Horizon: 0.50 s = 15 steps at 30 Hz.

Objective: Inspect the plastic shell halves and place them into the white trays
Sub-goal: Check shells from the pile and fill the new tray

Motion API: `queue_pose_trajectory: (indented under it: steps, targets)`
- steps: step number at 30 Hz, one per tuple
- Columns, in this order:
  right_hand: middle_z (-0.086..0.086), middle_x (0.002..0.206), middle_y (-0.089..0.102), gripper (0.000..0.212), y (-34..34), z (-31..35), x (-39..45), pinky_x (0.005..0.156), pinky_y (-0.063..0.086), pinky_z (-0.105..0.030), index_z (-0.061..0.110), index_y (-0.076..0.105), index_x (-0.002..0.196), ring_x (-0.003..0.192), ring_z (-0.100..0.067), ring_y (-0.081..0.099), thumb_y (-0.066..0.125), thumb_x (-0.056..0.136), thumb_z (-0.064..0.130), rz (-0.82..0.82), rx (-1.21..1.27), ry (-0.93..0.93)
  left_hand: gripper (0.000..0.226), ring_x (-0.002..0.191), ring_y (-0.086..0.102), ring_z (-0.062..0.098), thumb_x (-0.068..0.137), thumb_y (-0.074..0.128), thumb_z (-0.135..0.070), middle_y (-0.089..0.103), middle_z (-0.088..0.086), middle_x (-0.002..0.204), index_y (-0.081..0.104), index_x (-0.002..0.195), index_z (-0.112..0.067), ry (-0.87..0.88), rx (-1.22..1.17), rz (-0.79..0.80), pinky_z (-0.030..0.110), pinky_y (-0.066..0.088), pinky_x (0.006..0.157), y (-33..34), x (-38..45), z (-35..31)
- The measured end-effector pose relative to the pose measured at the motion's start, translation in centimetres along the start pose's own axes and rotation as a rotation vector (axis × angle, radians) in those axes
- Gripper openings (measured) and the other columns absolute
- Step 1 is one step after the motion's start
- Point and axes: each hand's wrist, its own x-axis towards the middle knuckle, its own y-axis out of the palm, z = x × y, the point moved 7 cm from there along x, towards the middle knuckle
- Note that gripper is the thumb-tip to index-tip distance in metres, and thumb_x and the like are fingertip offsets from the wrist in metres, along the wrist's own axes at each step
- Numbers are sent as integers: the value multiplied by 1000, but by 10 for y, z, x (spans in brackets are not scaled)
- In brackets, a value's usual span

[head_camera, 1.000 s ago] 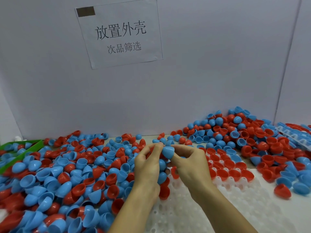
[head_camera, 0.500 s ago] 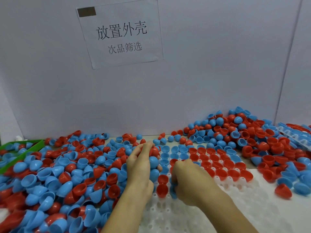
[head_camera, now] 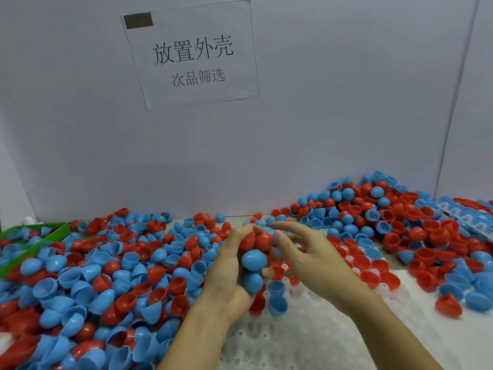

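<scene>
Clutching a handful of shell halves, our left hand (head_camera: 229,273) was curled round a stacked column of them: two red halves (head_camera: 256,240) at the top under the fingertips, two blue halves (head_camera: 254,259) below against the palm. Our right hand (head_camera: 306,252) hung just beside the stack with fingers loosely spread and held nothing we could make out, its fingertips near the red pair. Under both hands lay the white tray (head_camera: 293,340), its far rows already filled with red and blue halves and its near sockets bare. We judged the main risk to be the crowded grip: four smooth, rounded pieces pressed together could squirt out if the right hand tugged one free too sharply. A dropped half would likely bounce into the loose pile (head_camera: 106,276) on the left, or knock seated ones out of their sockets. Nested halves were another worry, since a flaw could hide inside a stacked pair. Beyond, more loose shells (head_camera: 386,217) crowded the tray's right edge and could roll in uninspected.
</scene>
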Motion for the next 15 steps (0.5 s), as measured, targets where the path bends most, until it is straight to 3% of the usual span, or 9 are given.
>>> queue_pose_trajectory:
  steps: [4,10,15]
  targets:
    - [10,99,73,14,-8,-2,1,65,56,-15,38,69,97,84,1,70,60,96,27,-80,187,2,22,61,60,17,74,72,-34,68,13,81,77,86,-17,18,25,55,25,48,42,4,-1,-1]
    - [3,104,71,17,-23,-13,2,65,58,-19,34,66,107,85,-6,73,61,97,20,-249,435,61,34,60,56,17,72,73,-34,62,13,77,75,102,-19,49,44,-20,24,46,40,-5,4,-2]
    - [-1,106,69,21,-14,-14,4,71,59,-24,38,69,100,89,-11,72,63,95,18,-184,408,58,45,53,58,15,66,75,-34,63,14,73,72,105,-15,-22,110,-5,22,43,37,-3,6,7]
